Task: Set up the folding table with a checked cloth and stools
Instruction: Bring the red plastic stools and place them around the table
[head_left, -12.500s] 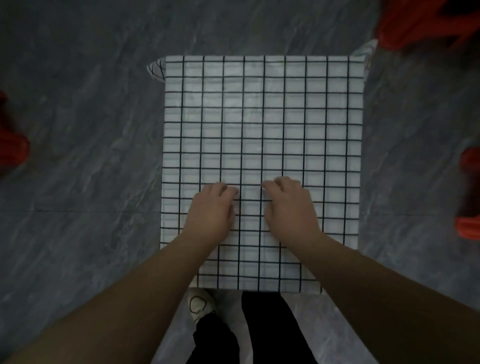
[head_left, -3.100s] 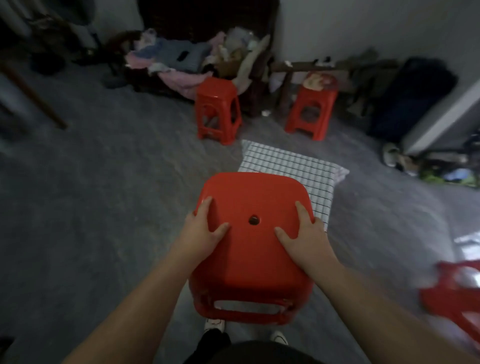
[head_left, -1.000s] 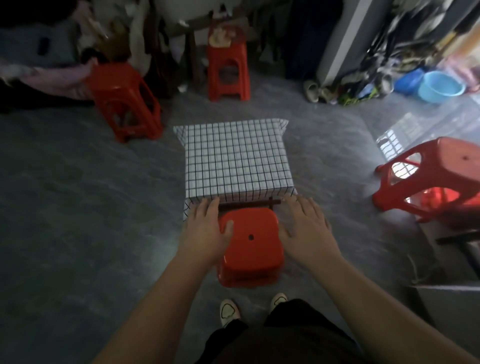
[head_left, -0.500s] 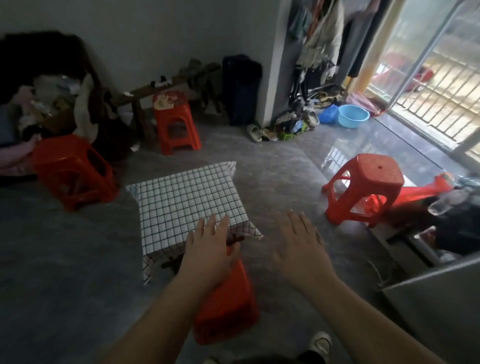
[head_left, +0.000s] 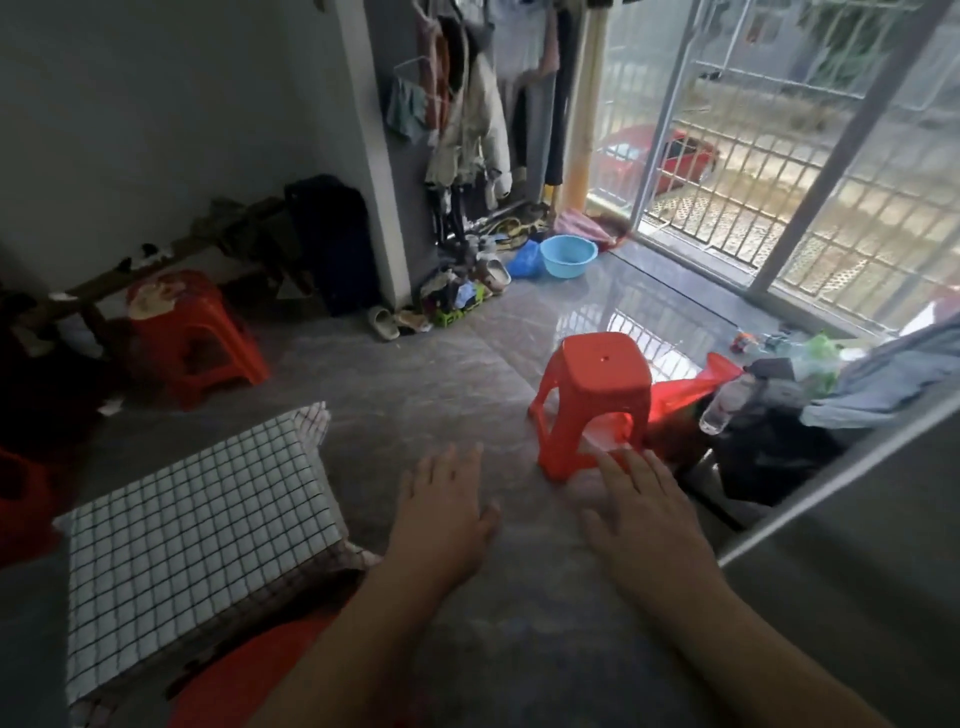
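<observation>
**Both hands out flat and empty, the dressed table down at the left.**

The low folding table (head_left: 156, 597) stands at the near left on the grey stone-look floor (head_left: 415, 395), its top fully covered by the white cloth with black checks (head_left: 208, 509), one corner of the cloth hanging off the far end. A near red plastic stool (head_left: 249, 675) pokes out from under the table's front edge, partly behind the left forearm. The left hand (head_left: 447, 514) and right hand (head_left: 639, 509) are out over bare floor, fingers spread, gripping nothing. Just past the right fingertips stands a second red plastic stool (head_left: 597, 395), upright, in the window light. A third red plastic stool (head_left: 197, 332) sits by the far wall, well apart. Beyond, a light blue plastic basin (head_left: 568, 255) sits under the hanging clothes (head_left: 467, 119).
</observation>
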